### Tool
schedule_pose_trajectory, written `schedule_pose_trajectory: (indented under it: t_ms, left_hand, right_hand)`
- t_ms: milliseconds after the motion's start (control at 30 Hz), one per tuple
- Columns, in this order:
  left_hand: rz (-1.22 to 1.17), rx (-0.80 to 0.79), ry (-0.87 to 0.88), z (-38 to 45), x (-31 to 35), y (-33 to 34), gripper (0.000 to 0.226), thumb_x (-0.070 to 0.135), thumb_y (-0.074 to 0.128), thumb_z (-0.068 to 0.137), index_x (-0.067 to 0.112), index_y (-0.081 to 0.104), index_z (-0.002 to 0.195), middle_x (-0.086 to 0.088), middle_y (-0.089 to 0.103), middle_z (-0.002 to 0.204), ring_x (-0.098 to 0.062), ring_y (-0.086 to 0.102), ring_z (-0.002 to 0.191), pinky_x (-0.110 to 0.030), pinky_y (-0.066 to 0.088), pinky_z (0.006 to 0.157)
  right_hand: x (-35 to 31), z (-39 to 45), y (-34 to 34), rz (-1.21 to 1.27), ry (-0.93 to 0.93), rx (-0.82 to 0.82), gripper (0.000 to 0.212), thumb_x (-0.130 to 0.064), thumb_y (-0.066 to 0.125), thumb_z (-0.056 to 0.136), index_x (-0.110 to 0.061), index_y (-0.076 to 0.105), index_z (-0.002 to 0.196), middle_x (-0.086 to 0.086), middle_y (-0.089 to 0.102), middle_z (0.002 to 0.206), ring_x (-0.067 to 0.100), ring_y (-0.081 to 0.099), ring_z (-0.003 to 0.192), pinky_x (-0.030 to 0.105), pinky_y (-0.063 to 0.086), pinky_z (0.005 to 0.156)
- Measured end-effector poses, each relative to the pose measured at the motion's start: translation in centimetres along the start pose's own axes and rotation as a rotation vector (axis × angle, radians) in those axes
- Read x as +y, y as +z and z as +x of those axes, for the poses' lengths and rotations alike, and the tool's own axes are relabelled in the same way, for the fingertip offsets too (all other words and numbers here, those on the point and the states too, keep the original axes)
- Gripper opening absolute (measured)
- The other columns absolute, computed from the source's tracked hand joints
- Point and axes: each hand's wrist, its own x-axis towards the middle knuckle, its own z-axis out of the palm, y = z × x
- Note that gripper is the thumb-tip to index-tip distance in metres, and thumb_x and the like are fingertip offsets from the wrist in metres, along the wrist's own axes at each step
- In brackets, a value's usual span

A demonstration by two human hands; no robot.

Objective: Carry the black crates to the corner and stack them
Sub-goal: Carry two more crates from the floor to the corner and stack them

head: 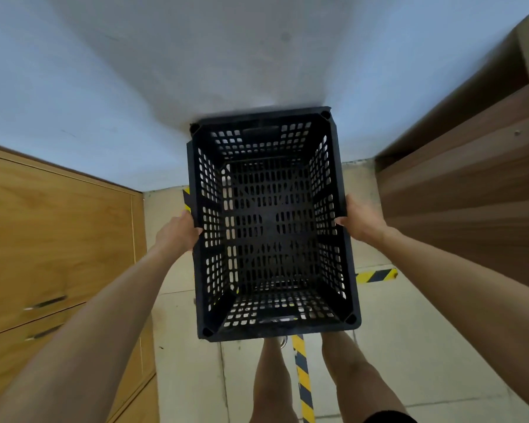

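- A black crate [272, 227] with perforated walls and base is held up in front of the person, its open top toward the camera, nothing inside it.
- The left hand [177, 232] grips the crate's left long rim about midway along, thumb hooked over the edge to the inside, the other fingers hidden behind the wall.
- The right hand [359, 222] clasps the right long rim opposite, its thumb also lapped over the edge into the crate.
- Both forearms reach forward from the lower corners of the view, and the crate hangs between them, clear of the floor [409, 361].
- The crate's far end lies close to the white wall [196, 56]; whether it touches the wall cannot be told, since that edge is blurred.
- Yellow-and-black hazard tape [303, 380] runs along the tiled floor beneath the crate, between the person's bare legs [272, 383], and another strip [376, 275] shows just right of the crate.
- A light wooden cabinet [52, 239] with drawer handles stands to the left.
- A darker wooden unit [471, 184] stands to the right, against the wall.
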Motion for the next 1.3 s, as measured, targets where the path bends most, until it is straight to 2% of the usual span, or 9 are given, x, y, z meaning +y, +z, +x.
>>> schedule_pose_trajectory:
  t_ms: [67,200,300,400,567,833,1000,1167,1300]
  left_hand:
    - [0.002,0.019,0.004,-0.2,-0.3,0.2,0.034,0.027,0.053,0.099,0.005,0.045,0.123,-0.019,0.066,0.105,-0.036,0.065,0.099,-0.049,0.053,0.086]
    - [0.022,0.041,0.034,-0.3,0.6,0.7,0.035,0.029,0.051,0.100,0.004,0.045,0.124,-0.019,0.065,0.110,-0.038,0.064,0.101,-0.049,0.054,0.086]
    - [0.026,0.083,0.096,-0.4,2.9,1.2,0.033,0.030,0.052,0.099,0.004,0.047,0.119,-0.018,0.065,0.108,-0.037,0.064,0.098,-0.046,0.054,0.082]
    - [0.033,0.097,0.119,-0.3,4.7,1.7,0.031,0.029,0.053,0.098,0.005,0.046,0.116,-0.017,0.063,0.108,-0.038,0.063,0.099,-0.041,0.050,0.075]
    - [0.011,0.084,0.084,0.1,4.6,2.1,0.029,0.031,0.052,0.098,0.008,0.047,0.115,-0.014,0.068,0.100,-0.035,0.066,0.092,-0.046,0.054,0.080]
    - [-0.014,0.057,0.103,0.4,4.3,1.9,0.027,0.030,0.055,0.097,0.011,0.049,0.114,-0.010,0.070,0.095,-0.028,0.070,0.083,-0.048,0.057,0.080]
    - [0.036,0.032,0.113,0.8,4.1,1.6,0.032,0.035,0.054,0.098,0.014,0.047,0.120,-0.010,0.069,0.097,-0.027,0.069,0.082,-0.046,0.057,0.081]
    - [0.256,0.060,0.163,0.0,4.1,1.3,0.044,0.039,0.054,0.097,0.014,0.043,0.130,-0.010,0.064,0.107,-0.031,0.065,0.095,-0.036,0.050,0.068]
    - [0.353,0.028,0.226,-1.4,4.2,-0.7,0.042,0.039,0.055,0.097,0.016,0.046,0.131,-0.011,0.064,0.114,-0.031,0.064,0.102,-0.036,0.046,0.070]
  right_hand:
    - [-0.4,-0.1,0.0,-0.004,-0.016,-0.015,0.033,-0.023,0.059,0.094,-0.011,0.046,0.121,0.014,0.061,0.113,0.031,0.058,0.100,0.035,0.043,0.076]
    - [0.5,-0.2,-0.9,-0.098,-0.018,-0.004,0.032,-0.025,0.058,0.094,-0.009,0.045,0.119,0.017,0.061,0.113,0.034,0.060,0.097,0.036,0.043,0.072]
    - [2.1,-0.1,-2.3,-0.147,0.039,0.007,0.034,-0.028,0.058,0.094,-0.010,0.044,0.119,0.019,0.061,0.116,0.038,0.061,0.100,0.047,0.052,0.083]
    - [3.5,0.3,-3.4,-0.137,0.088,0.011,0.037,-0.031,0.059,0.093,-0.013,0.042,0.121,0.019,0.060,0.118,0.039,0.062,0.101,0.054,0.051,0.089]
    - [3.7,0.6,-3.3,-0.145,0.069,0.038,0.037,-0.032,0.061,0.091,-0.013,0.043,0.117,0.020,0.061,0.114,0.039,0.062,0.098,0.048,0.052,0.084]
    - [3.6,0.6,-3.5,-0.160,0.065,0.024,0.035,-0.031,0.061,0.092,-0.015,0.042,0.117,0.018,0.063,0.112,0.037,0.063,0.092,0.048,0.053,0.081]
    - [2.8,1.0,-3.8,-0.147,0.093,0.020,0.043,-0.024,0.066,0.090,-0.014,0.038,0.120,0.021,0.064,0.106,0.032,0.057,0.079,0.045,0.049,0.076]
    - [2.1,0.1,-3.9,-0.277,0.089,0.070,0.047,-0.029,0.066,0.089,-0.011,0.038,0.122,0.019,0.064,0.108,0.039,0.063,0.097,0.048,0.052,0.082]
    - [0.5,-2.0,-4.3,-0.397,0.076,0.099,0.052,-0.034,0.063,0.090,-0.009,0.038,0.128,0.014,0.057,0.124,0.037,0.061,0.107,0.045,0.047,0.083]
